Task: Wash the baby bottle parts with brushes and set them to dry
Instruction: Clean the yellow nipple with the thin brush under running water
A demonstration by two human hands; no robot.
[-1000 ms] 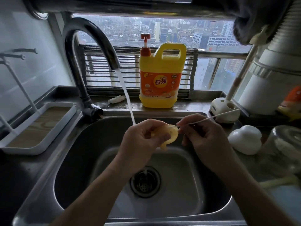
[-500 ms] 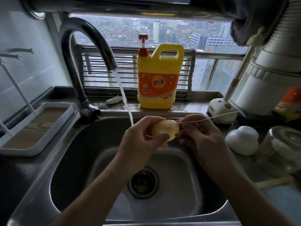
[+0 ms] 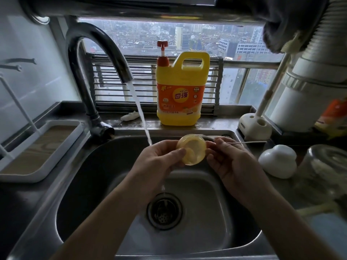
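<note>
Over the steel sink (image 3: 90, 184), my left hand (image 3: 157, 162) pinches a round, translucent yellow bottle part (image 3: 191, 152) with its open side turned toward me. My right hand (image 3: 231, 162) touches the part's right edge and grips a thin white brush (image 3: 249, 142) whose handle sticks out to the right. The brush's tip passes behind the part's top rim, and I cannot see where it ends. Water streams from the curved tap (image 3: 97, 59) onto my left hand.
A yellow dish-soap jug (image 3: 181, 92) stands on the ledge behind the sink. A white drying tray with thin rods (image 3: 37, 147) sits at the left. On the right counter are a white brush stand (image 3: 253, 126), a white rounded piece (image 3: 277, 161) and a clear glass jar (image 3: 324, 166).
My left hand has turned the yellow part so that its open side faces me. Both hands sit a little higher and closer to the water stream.
</note>
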